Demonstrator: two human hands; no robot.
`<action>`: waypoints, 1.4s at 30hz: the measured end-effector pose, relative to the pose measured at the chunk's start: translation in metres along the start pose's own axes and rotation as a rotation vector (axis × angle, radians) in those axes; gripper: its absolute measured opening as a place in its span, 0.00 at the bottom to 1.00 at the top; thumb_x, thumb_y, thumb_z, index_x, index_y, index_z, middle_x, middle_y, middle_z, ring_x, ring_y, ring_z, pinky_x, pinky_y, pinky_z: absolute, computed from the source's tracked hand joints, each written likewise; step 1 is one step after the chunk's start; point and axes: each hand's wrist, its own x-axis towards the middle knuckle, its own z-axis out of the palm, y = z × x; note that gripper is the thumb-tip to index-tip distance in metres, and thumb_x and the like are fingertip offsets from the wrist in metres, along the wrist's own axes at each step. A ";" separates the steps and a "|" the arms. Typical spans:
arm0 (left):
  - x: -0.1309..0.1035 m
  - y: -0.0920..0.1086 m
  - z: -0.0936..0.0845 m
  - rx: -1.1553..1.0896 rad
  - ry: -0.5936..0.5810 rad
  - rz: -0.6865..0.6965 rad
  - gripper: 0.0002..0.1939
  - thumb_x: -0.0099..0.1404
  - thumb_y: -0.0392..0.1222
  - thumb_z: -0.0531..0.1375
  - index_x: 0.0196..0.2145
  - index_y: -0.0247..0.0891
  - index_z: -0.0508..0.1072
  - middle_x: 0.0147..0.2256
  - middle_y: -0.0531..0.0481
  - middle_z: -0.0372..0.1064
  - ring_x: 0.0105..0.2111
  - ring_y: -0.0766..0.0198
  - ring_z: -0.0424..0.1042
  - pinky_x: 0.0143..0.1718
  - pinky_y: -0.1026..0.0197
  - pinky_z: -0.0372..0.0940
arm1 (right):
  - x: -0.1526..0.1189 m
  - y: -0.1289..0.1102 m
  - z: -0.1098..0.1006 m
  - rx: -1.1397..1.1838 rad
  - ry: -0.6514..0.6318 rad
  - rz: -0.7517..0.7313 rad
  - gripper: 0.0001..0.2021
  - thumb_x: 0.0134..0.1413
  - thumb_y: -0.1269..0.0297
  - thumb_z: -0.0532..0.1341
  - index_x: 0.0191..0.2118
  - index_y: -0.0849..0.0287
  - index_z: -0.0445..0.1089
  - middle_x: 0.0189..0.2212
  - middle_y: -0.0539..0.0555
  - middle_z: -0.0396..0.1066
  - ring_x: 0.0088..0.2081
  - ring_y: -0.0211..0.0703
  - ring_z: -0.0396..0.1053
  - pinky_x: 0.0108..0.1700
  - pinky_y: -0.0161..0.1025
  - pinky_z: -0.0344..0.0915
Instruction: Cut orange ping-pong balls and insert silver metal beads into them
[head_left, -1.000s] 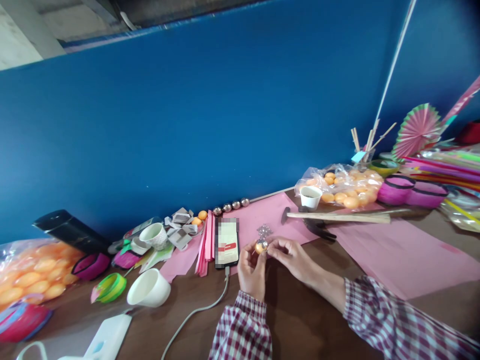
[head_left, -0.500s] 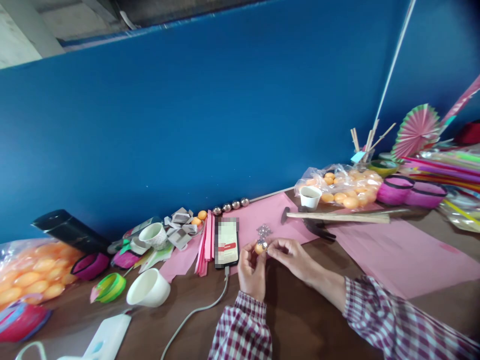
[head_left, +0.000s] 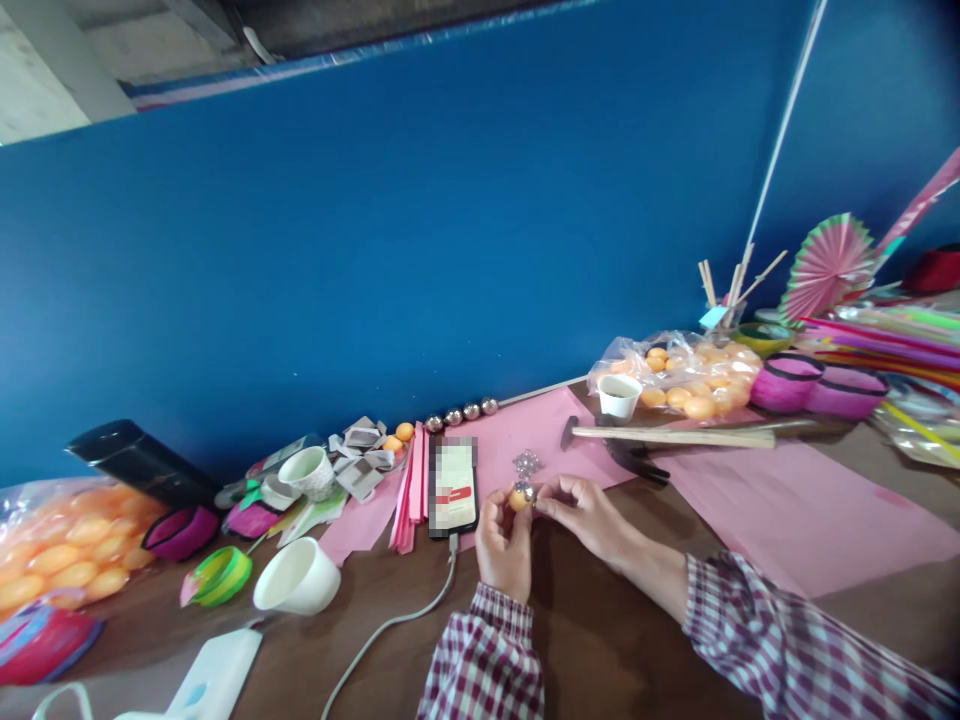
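An orange ball [head_left: 517, 500], partly covered with shiny silver pieces on its upper right, is held between the thumb and fingers of my left hand [head_left: 504, 545]. My right hand [head_left: 581, 512] is closed in a pinch at the ball's right side, fingertips at or close to it. Whatever lies between those fingertips is too small to make out. Just beyond the ball, a small heap of silver pieces, like thumbtacks [head_left: 528, 462], rests on a pink sheet [head_left: 495, 450]. To the left of my hands lies a phone [head_left: 454, 490] plugged into a white cable.
Several silver balls [head_left: 453, 416] line the foot of the blue partition [head_left: 375, 220]. A hammer [head_left: 675, 435] lies right, near a small white cup [head_left: 619, 396] and a bag of orange balls [head_left: 701, 385]. A white cup [head_left: 297, 576] and power strip [head_left: 214, 675] are left.
The ball looks slightly turned, with more of its silver side facing up. Both hands stay in nearly the same place and grip.
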 end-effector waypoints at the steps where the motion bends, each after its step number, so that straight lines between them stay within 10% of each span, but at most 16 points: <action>1: 0.000 0.000 0.000 -0.001 0.000 -0.001 0.17 0.51 0.39 0.61 0.39 0.34 0.65 0.38 0.44 0.69 0.39 0.62 0.69 0.42 0.58 0.64 | 0.000 0.000 0.000 0.002 -0.001 0.007 0.09 0.45 0.60 0.59 0.27 0.61 0.67 0.23 0.49 0.66 0.28 0.36 0.63 0.32 0.34 0.61; 42: 0.004 -0.004 -0.001 -0.018 -0.051 -0.034 0.20 0.54 0.44 0.59 0.43 0.33 0.64 0.42 0.41 0.68 0.43 0.60 0.68 0.45 0.57 0.62 | 0.003 0.012 0.004 0.187 -0.020 -0.032 0.11 0.44 0.59 0.61 0.33 0.59 0.64 0.31 0.51 0.68 0.33 0.39 0.68 0.37 0.37 0.66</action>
